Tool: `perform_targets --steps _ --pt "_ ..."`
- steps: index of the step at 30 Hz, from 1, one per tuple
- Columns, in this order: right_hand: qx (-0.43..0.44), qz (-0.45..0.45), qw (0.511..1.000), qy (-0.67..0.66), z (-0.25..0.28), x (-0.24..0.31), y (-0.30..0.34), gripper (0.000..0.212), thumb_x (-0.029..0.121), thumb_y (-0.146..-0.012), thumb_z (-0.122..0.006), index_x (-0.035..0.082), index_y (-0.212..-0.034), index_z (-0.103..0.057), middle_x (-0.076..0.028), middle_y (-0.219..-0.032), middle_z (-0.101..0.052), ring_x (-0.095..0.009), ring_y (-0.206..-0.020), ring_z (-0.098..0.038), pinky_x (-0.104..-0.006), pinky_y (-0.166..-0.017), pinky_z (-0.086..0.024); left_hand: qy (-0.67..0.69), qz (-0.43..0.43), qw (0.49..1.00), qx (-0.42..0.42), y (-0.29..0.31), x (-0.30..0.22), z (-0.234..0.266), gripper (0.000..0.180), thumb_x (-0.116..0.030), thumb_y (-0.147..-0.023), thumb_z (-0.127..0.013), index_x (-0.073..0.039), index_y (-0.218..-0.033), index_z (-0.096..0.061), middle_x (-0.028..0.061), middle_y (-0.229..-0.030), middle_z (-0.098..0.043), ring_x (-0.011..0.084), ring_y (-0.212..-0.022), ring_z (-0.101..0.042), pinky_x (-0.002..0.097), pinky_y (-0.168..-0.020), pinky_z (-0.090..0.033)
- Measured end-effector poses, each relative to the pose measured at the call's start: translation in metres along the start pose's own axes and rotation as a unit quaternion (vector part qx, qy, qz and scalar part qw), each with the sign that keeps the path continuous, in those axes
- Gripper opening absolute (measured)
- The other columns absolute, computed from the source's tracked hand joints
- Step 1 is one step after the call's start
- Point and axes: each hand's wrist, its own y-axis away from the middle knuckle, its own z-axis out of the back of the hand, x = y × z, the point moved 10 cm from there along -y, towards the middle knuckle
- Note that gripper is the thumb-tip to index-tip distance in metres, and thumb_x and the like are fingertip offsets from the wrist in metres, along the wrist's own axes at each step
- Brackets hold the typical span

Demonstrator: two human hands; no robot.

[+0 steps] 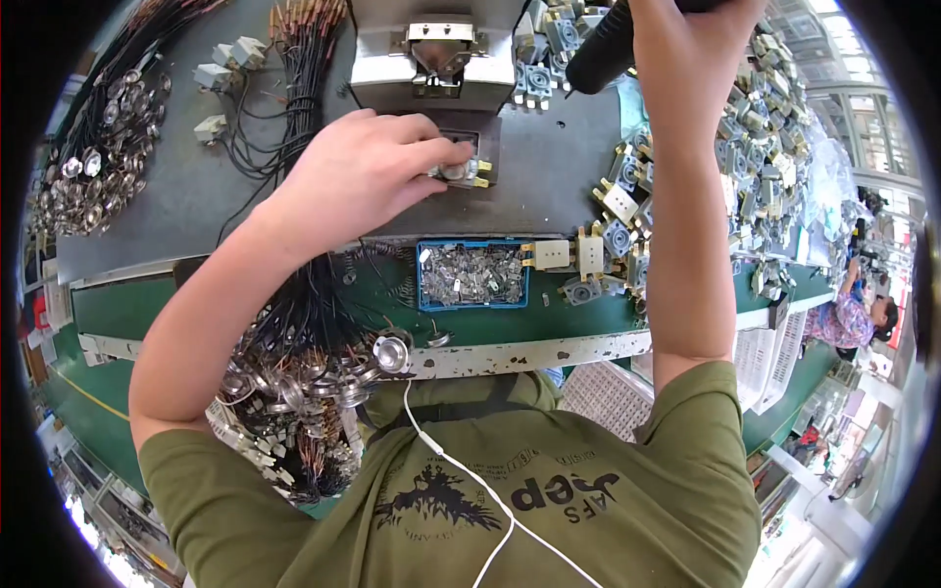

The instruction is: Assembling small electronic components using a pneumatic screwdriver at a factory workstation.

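My left hand (368,162) reaches over the grey work surface with fingers closed. Thumb and fingertips pinch a small metal switch-like part (453,172) with brass prongs (480,174) on its right side. It sits in a small dark recess in front of a metal fixture (431,71); my fingers hide some of it. At the upper right, my right hand (698,27) is wrapped round a black cylindrical power screwdriver (602,51), whose thin tip points down and left. The top edge of the view cuts off part of that hand and tool.
A blue tray (472,306) of small metal pieces lies nearer me. Grey blocks with brass prongs (760,147) pile up at right. Bundled black wires (299,78) and round metal cups (108,127) lie at left. More cups (392,354) hang by the table's front edge (510,357).
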Motion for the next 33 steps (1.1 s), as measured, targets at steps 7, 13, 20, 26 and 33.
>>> perform_targets --steps 7,13,20,26,33 --pt "-0.076 0.342 0.916 0.194 0.038 0.055 0.050 0.028 -0.010 -0.082 -0.056 -0.001 -0.106 -0.069 -0.009 -0.102 -0.074 -0.018 -0.092 -0.069 -0.0350 -0.080 -0.055 0.089 0.130 0.938 -0.310 0.049 0.061 0.107 0.036 -0.020 -0.089 -0.076 -0.009 -0.122 -0.067 0.0090 -0.115 -0.068 0.0267 -0.102 -0.067 0.0405 -0.090 -0.053" --pt "0.304 0.161 0.867 0.362 -0.026 -0.089 0.083 0.033 -0.008 -0.083 -0.057 0.004 -0.112 -0.068 -0.011 -0.122 -0.069 -0.033 -0.114 -0.064 -0.0426 -0.095 -0.053 -0.210 0.158 0.947 -0.186 0.061 0.107 0.136 0.034 -0.021 -0.098 -0.067 -0.009 -0.130 -0.065 0.0106 -0.130 -0.067 0.0306 -0.125 -0.061 0.0404 -0.108 -0.045" --pt "0.417 0.071 0.790 0.444 -0.037 -0.097 0.096 0.052 -0.006 -0.081 -0.062 0.008 -0.131 -0.061 -0.017 -0.130 -0.064 -0.038 -0.122 -0.058 -0.0455 -0.103 -0.050 -0.254 0.167 0.951 -0.054 0.017 0.112 0.045 0.032 -0.022 -0.087 -0.073 -0.007 -0.115 -0.073 0.0111 -0.132 -0.065 0.0312 -0.131 -0.055 0.0461 -0.107 -0.046" --pt "0.384 0.086 0.822 0.412 -0.022 -0.086 0.100 0.038 0.014 -0.082 -0.081 0.008 -0.119 -0.071 -0.017 -0.123 -0.069 -0.038 -0.118 -0.062 -0.0488 -0.100 -0.050 -0.284 0.139 0.947 -0.064 -0.010 0.120 0.016 0.024 -0.012 -0.078 -0.067 -0.009 -0.099 -0.078 0.0105 -0.119 -0.069 0.0302 -0.123 -0.059 0.0446 -0.105 -0.044" --pt "0.347 0.047 0.867 0.355 -0.007 -0.041 0.106 0.036 0.012 -0.084 -0.081 0.006 -0.117 -0.070 -0.014 -0.114 -0.071 -0.037 -0.104 -0.068 -0.0434 -0.090 -0.054 -0.189 0.100 0.971 -0.105 -0.001 0.121 0.053 0.022 -0.006 -0.090 -0.062 0.001 -0.109 -0.069 0.0184 -0.112 -0.071 0.0391 -0.108 -0.065 0.0448 -0.095 -0.051"
